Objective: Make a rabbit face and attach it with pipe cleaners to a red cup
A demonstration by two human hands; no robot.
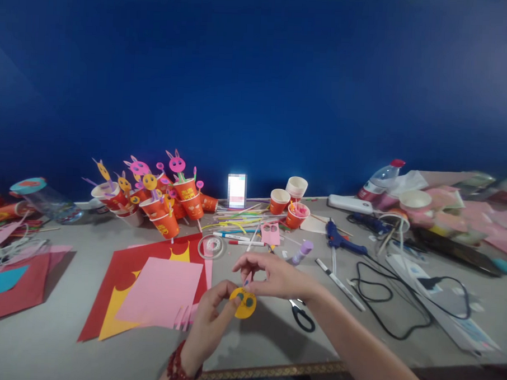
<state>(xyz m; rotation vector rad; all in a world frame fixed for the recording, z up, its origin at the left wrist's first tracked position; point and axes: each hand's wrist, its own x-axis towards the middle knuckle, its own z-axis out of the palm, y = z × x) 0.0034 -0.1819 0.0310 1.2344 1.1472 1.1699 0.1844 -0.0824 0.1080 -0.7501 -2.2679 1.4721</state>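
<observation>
A yellow paper disc [248, 312] with two dark round eyes is pinched at its left side between the thumb and fingers of my left hand [212, 317]. At the disc's top edge, my right hand [277, 276] has its fingers closed round a small pink paper piece [247, 279], partly hidden by the fingers. Whether this piece touches the disc I cannot tell. Scissors [302, 318] with black handles lie on the table, partly behind my right forearm. A purple-capped glue stick [303, 252] stands just beyond my right hand.
Red, yellow and pink paper sheets [160, 289] lie at left. Behind them, red paper cups [189, 194] hold paper animal faces. A blue glue gun [346, 243], its black cable [394, 330] and a power strip [445, 310] occupy the right. Pens [339, 284] and coloured sticks lie around.
</observation>
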